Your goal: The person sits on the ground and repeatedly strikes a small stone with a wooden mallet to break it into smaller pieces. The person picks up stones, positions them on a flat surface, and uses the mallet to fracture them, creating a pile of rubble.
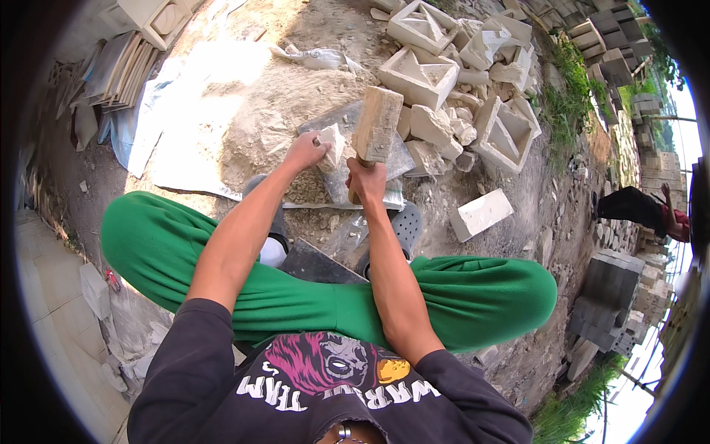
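Outdoors, the sandy ground (244, 111) spreads wide and pale, strewn with rubble; a heap of broken pale castings (458, 89), square frames with sunken faces among loose lumps, lies beyond the hands; a white sheet (185, 148) covers the ground to the left, with stacked flat slabs (118, 66) past it; grey blocks (610, 288) stand stacked at the right, near another person (640, 211) in dark clothes; the person's own green trousers (473, 296) spread across the lower middle, legs bent wide, grey sandals (403, 229) on the feet; a dark flat slab (347, 159) lies just ahead of the feet, dusted with crumbs; a single whitish brick (481, 214) rests apart on the dirt to the right; the mallet (376, 126) has a blocky tan head, rough and chipped, raised upright just above the slab; the right hand (365, 177) is clenched round its handle below the head; the left hand (305, 152) grips a stone chunk (332, 145), small, off-white and jagged, held over the slab just left of the mallet head, almost touching it.
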{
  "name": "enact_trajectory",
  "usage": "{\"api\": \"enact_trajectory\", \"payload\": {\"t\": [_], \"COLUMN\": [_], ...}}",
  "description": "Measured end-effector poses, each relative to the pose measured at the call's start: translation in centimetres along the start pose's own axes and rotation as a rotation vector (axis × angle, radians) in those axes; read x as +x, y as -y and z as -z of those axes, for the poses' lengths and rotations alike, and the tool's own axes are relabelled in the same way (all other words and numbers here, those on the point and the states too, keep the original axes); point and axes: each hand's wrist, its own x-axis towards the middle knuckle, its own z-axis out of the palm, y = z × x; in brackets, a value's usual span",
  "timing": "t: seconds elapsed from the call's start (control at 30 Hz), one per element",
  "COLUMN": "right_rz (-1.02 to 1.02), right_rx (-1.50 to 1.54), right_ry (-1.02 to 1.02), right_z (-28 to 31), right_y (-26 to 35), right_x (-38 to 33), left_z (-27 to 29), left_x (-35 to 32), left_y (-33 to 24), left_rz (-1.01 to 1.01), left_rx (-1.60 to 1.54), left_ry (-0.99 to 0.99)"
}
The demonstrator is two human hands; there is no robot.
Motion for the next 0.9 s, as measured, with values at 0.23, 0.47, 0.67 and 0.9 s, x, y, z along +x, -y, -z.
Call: {"api": "enact_trajectory", "payload": {"t": [0.23, 0.47, 0.67, 0.9], "right_rz": [-0.141, 0.127, -0.21, 0.11], "right_rx": [-0.03, 0.109, -0.185, -0.016], "right_ry": [0.049, -0.107, 0.103, -0.096], "right_z": [1.3, 1.0, 0.3, 0.8], "right_y": [-0.5, 3.0, -1.9, 3.8], "right_x": [0.9, 0.5, 0.7, 0.0], "left_z": [-0.4, -0.2, -0.2, -0.3], "left_x": [-0.6, 0.1, 0.4, 1.2], "left_y": [-1.7, 0.7, 0.1, 3.2], "left_rz": [-0.01, -0.036, -0.051, -0.02], "left_rx": [0.143, 0.05, 0.078, -0.063], "left_ry": [-0.047, -0.034, -0.026, -0.016]}}
